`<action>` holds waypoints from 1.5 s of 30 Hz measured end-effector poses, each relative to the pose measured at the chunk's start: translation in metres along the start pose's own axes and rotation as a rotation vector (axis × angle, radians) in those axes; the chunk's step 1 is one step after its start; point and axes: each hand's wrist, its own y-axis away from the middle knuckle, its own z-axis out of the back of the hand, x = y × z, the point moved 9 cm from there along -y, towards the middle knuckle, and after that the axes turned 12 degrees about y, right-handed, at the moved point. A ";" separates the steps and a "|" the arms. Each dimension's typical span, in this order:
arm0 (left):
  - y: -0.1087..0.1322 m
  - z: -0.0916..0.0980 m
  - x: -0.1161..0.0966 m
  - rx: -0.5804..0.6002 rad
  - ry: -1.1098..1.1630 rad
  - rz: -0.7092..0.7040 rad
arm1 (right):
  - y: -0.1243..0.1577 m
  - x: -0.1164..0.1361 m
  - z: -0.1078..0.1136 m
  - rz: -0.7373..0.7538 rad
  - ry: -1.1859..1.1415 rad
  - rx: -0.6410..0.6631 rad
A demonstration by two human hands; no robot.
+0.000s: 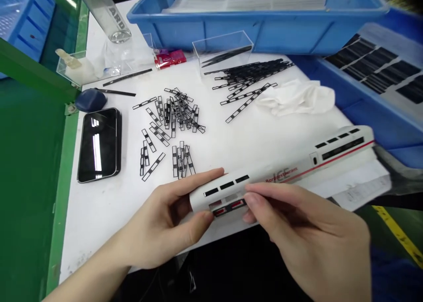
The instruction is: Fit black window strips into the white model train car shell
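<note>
— Over the white work table (99, 231), held how?
— Well: white ICE model carriage (291, 169) clamped in both hands, left hand (165, 218) at the end, right hand (307, 222) just beside, fingertips (251, 200) pinching the red-and-black window insert (228, 208).
— Loose black strips (176, 117)?
— Beyond both hands.

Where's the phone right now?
In the head view, the black smartphone lies at the white table's left edge, below a dark blue rounded object and left of the black strips.
</note>
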 end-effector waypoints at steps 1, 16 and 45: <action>0.000 0.000 0.000 0.005 0.005 -0.007 | 0.000 0.000 0.000 -0.005 0.005 -0.005; -0.004 0.001 -0.011 -0.178 -0.170 -0.068 | -0.006 0.005 -0.004 0.065 0.197 0.118; 0.015 0.000 -0.024 -0.290 -0.307 -0.397 | 0.005 -0.006 -0.057 -0.274 -0.738 0.340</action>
